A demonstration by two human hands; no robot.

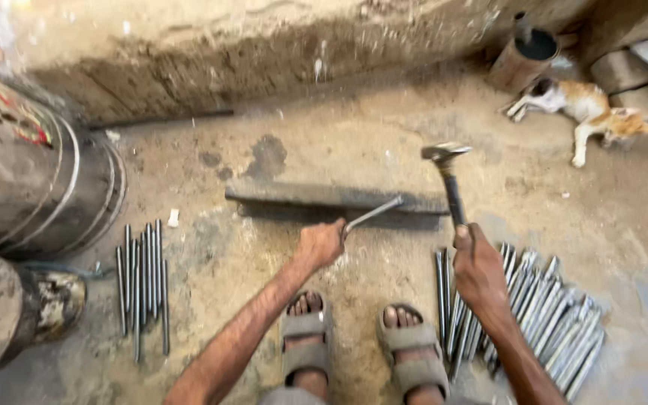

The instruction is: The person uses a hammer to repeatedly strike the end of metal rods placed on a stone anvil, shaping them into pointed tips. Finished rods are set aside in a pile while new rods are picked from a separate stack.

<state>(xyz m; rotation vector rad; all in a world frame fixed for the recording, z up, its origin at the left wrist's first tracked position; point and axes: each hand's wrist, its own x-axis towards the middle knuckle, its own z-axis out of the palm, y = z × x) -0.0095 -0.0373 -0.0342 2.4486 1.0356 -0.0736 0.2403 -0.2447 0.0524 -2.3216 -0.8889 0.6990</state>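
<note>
My left hand grips one end of a thin metal rod, whose far end rests on a long dark iron bar lying flat on the ground. In my right hand is a hammer, held by its black handle with the steel head raised above the bar's right end. My sandalled feet stand just behind the bar.
A loose row of metal rods lies on the ground at the left, and a bigger pile of rods at the right. Large metal drums stand far left. A cat lies at the back right beside a rusty can and stone blocks.
</note>
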